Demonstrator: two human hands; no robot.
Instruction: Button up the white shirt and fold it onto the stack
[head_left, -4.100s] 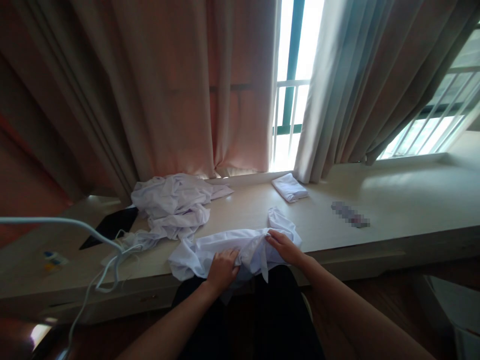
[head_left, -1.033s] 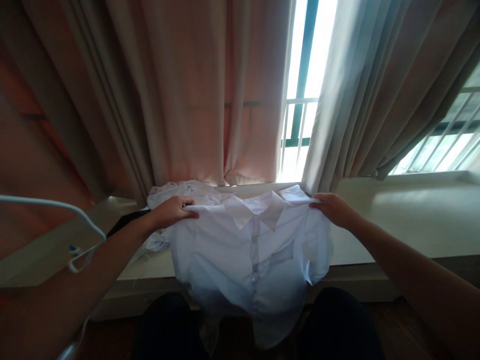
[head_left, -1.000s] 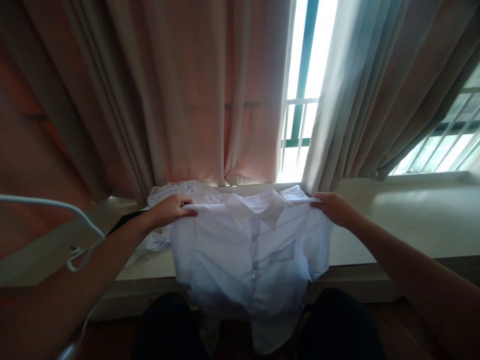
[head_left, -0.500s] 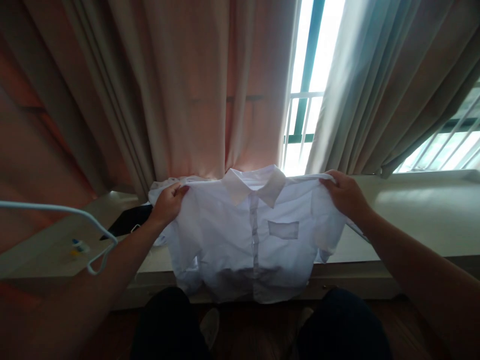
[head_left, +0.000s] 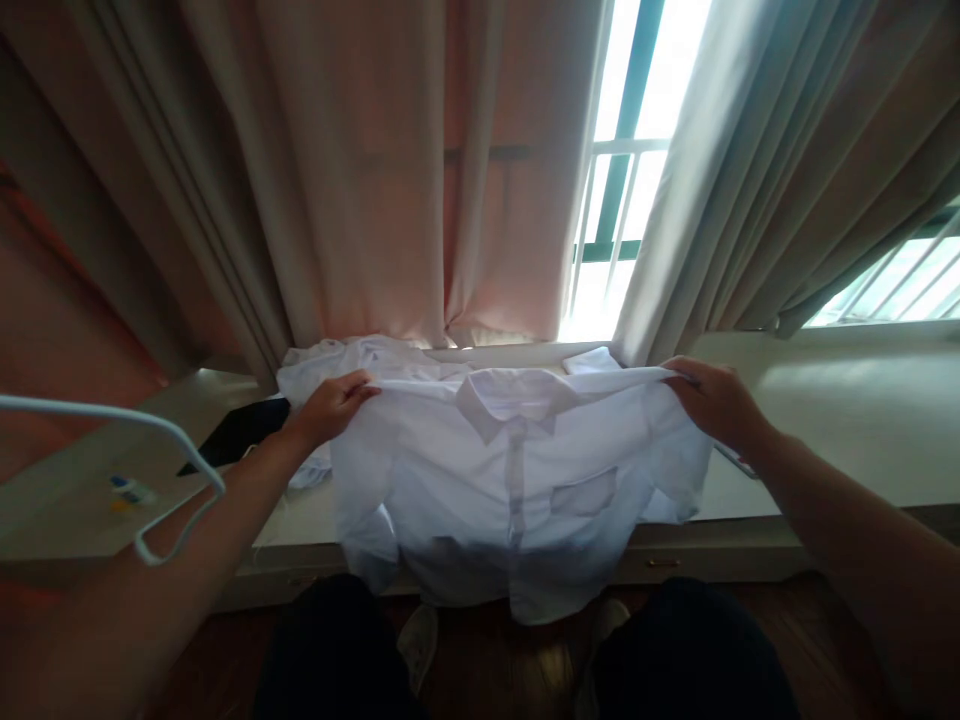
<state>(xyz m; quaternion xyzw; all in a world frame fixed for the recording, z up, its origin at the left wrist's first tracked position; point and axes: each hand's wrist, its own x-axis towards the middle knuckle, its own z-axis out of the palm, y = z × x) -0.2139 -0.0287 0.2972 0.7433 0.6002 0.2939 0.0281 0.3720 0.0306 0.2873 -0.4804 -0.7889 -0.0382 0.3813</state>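
Left hand [head_left: 330, 408] and right hand [head_left: 716, 400] grip shirt [head_left: 517, 480] shoulders, arms outstretched; hem overhangs bench [head_left: 840, 440] edge at 6 o'clock.

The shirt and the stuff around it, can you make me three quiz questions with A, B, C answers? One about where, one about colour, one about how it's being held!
1. Where is the pile of clothes?
A. On the floor
B. On the table, behind the left hand
C. Hanging on the curtain

2. What colour is the shirt?
A. White
B. Red
C. Black

3. How is the shirt held?
A. Crumpled in one fist
B. Lying flat, untouched
C. Spread open, one hand at each shoulder

Answers:
1. B, the heap lies on the tabletop just past the left hand.
2. A, the cloth is white from collar to hem.
3. C, the left hand and the right hand each grip a shoulder, with the buttoned front facing the camera.
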